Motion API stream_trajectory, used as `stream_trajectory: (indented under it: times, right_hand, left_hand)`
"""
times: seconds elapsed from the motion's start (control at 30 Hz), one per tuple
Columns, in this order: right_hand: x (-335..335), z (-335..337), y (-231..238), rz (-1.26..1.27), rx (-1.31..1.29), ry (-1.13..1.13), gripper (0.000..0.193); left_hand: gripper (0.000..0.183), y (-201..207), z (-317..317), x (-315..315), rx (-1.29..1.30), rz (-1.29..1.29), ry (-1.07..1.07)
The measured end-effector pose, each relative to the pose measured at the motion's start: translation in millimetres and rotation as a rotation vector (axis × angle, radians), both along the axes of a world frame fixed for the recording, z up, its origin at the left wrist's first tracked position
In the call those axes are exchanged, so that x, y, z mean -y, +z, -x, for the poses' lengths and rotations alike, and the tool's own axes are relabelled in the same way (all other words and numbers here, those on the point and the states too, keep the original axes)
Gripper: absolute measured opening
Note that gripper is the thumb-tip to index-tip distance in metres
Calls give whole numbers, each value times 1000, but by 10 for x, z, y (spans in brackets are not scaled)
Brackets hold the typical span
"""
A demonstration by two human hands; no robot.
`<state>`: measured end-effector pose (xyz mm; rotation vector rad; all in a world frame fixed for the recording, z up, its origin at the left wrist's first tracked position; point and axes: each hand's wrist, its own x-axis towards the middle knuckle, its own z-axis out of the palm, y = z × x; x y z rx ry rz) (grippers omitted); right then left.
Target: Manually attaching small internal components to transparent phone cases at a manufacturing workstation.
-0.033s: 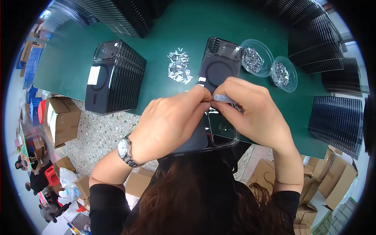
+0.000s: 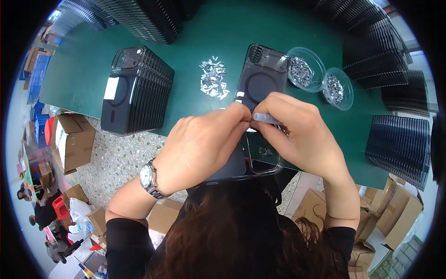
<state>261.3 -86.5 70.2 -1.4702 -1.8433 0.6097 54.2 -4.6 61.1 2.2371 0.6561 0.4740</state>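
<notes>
Both hands meet over a dark translucent phone case (image 2: pixel 227 171) with a clear camera window, held near the table's front edge. My left hand (image 2: pixel 197 139) is closed on it, with thumb and fingertips at its upper edge. My right hand (image 2: pixel 302 128) pinches a slim tool with a translucent tubular end (image 2: pixel 264 118), its tip by the left fingertips. Anything tiny between the fingertips is hidden. Just beyond lies another phone case (image 2: pixel 261 83) with a dark ring. Small silvery pieces (image 2: pixel 213 80) are spread on the green table to the left of it.
A stack of phone cases (image 2: pixel 139 93) stands at left. Two clear round dishes (image 2: pixel 317 69) with small metallic parts sit at right. More stacked cases (image 2: pixel 397 146) line the right and far edges of the green table (image 2: pixel 218 28). Cardboard boxes (image 2: pixel 74 139) stand on the floor.
</notes>
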Motion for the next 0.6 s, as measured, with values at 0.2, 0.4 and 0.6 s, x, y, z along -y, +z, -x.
stream_trajectory:
  times: [0.2,0.4,0.6]
  right_hand:
    - [-19,146,242,-79,293,-29,36]
    - [-106,331,310,-53,796,101,45]
    - [-357,443,305,7,786,115,30]
  left_hand:
    - [13,15,107,-54,-85,-121,47]
    - [16,-36,197,-75,-88,-122,41]
    - [16,-118,295,-169,-101,-136,113]
